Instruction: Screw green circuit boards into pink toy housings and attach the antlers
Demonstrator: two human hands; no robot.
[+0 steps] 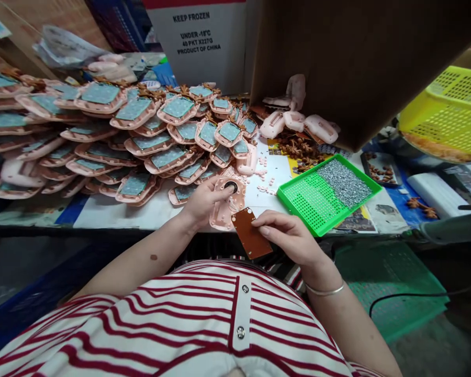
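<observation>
From where I stand, taking twelve o'clock as straight ahead of the seated person, the left hand (pixel 204 201) grips a pink plastic shell (pixel 222 212) at the near edge of the worktop (pixel 102 213), its thumb pressed on a black disc (pixel 233 184) in the far part of the shell. The shell's long axis runs from about one o'clock down to seven, and its hollow, ribbed inside faces up. Just beside it, toward four o'clock, the right hand (pixel 288 233) pinches a brown circuit board (pixel 251 235) by its right edge between thumb and fingers. The board's long axis slants from eleven o'clock to five, the end with the larger round holes pointing up toward eleven; that end overlaps the shell's edge in my view, though I can't tell whether they touch. From nine round to eleven o'clock are piled pink shells with blue-green faces (pixel 176 108). A green tray (pixel 317 233) sits at two o'clock, small silvery pieces (pixel 345 183) gathered in its far right part. Past it toward one o'clock lie brown wire bundles (pixel 298 149), and a yellow basket (pixel 447 115) stands farther out around two.
</observation>
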